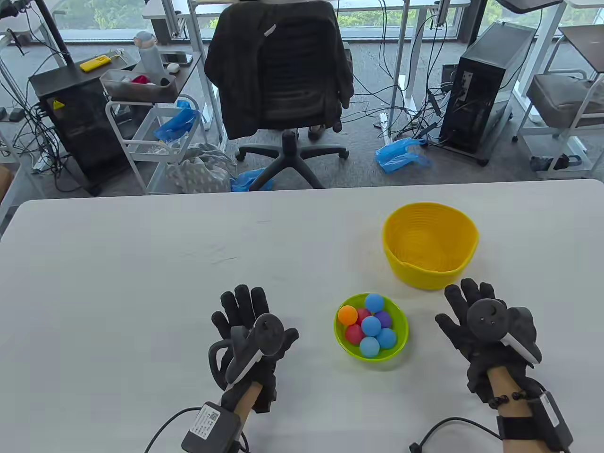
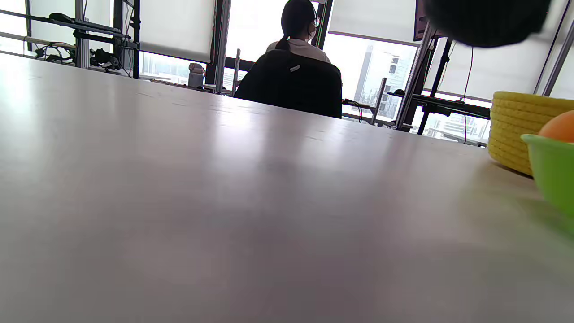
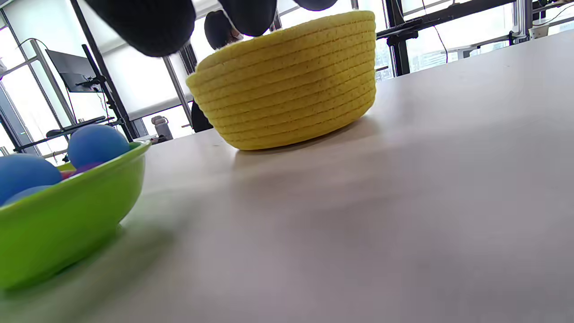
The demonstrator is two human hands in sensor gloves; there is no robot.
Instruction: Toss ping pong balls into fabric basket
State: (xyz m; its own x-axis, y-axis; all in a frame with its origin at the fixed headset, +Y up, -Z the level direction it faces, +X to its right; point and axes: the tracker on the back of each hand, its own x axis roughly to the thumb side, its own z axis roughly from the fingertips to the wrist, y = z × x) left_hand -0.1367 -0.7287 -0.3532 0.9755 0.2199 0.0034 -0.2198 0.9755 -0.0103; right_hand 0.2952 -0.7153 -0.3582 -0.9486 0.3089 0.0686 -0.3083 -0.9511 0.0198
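Note:
A yellow fabric basket [image 1: 430, 245] stands on the white table, right of centre, with nothing showing inside it. It also shows in the right wrist view [image 3: 287, 85] and the left wrist view [image 2: 515, 130]. A green bowl [image 1: 398, 339] in front of it holds several coloured ping pong balls: blue [image 1: 371, 325], orange [image 1: 348, 314], red [image 1: 354, 333], purple [image 1: 384, 319]. My left hand [image 1: 245, 311] rests flat on the table left of the bowl, fingers spread, holding nothing. My right hand [image 1: 465, 306] rests flat right of the bowl, just below the basket, holding nothing.
The table's far edge [image 1: 302, 191] runs behind the basket. Beyond it stand an office chair [image 1: 281, 75] with a black jacket, a white cart [image 1: 151, 137] and a computer tower [image 1: 486, 85]. Bare tabletop [image 1: 141, 283] lies to the left.

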